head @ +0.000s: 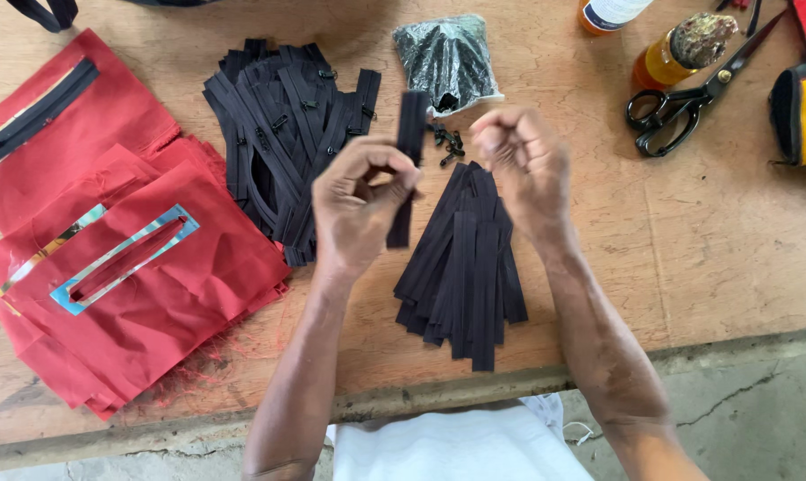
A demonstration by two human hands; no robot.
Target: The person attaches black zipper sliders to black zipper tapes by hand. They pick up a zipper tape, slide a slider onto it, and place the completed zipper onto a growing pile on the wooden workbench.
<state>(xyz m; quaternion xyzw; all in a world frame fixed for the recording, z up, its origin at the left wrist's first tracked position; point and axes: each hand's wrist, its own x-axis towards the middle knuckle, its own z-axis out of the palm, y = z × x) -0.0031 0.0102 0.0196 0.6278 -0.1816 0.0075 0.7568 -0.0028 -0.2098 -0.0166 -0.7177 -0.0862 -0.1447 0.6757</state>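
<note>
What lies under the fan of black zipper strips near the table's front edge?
Only the bare wooden table shows around the zipper strips. They overlap, so the lower strips and the wood beneath are hidden. The right hand hovers above their top end.

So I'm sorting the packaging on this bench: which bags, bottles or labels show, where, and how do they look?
Plastic bag: top centre, clear, crinkled, full of small black parts.
Labelled bottle: top edge, orange with a white label, mostly cut off.
Amber bottle: beside the scissors, orange liquid, grimy cap.
No signs or screens.
</note>
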